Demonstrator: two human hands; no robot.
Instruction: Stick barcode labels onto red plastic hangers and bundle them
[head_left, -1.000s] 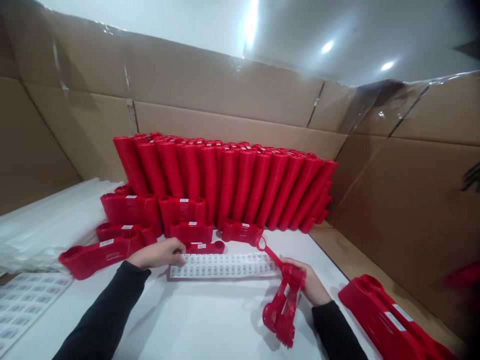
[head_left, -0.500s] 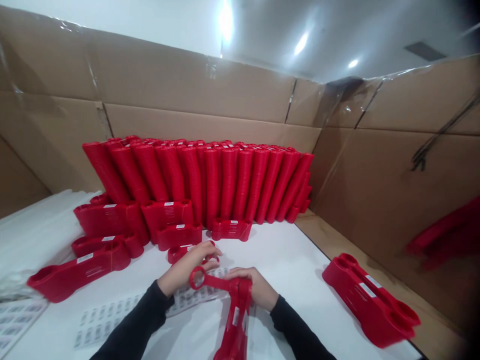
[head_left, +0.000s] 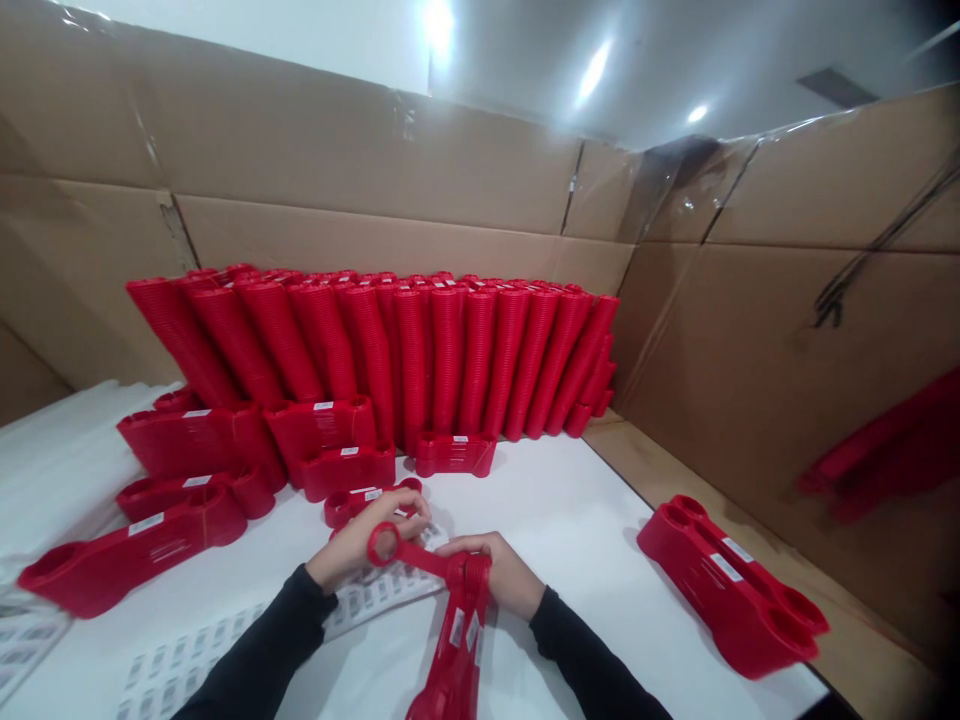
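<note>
My right hand (head_left: pixel 502 575) is wrapped round the upper end of a stack of red plastic pieces (head_left: pixel 454 640), which bear small white labels. One red piece (head_left: pixel 409 553) sticks out of the stack to the left, with its ring end beside my left hand. My left hand (head_left: pixel 379 535) has its fingers bent, thumb and fingertips apart, over a small red stack (head_left: pixel 343 508) and a sheet of printed labels (head_left: pixel 382 592). Nothing shows between its fingers.
Tall red stacks (head_left: pixel 446 360) stand in rows at the back. Shorter labelled bundles (head_left: pixel 180 540) lie on the left, and two more (head_left: pixel 727 590) lie at the right edge of the white table (head_left: pixel 570 500). Cardboard walls (head_left: pixel 375 180) enclose it.
The view has shifted slightly, so most things sit a little further left. My left hand's fingers have bent slightly; my right hand still grips the stack.
</note>
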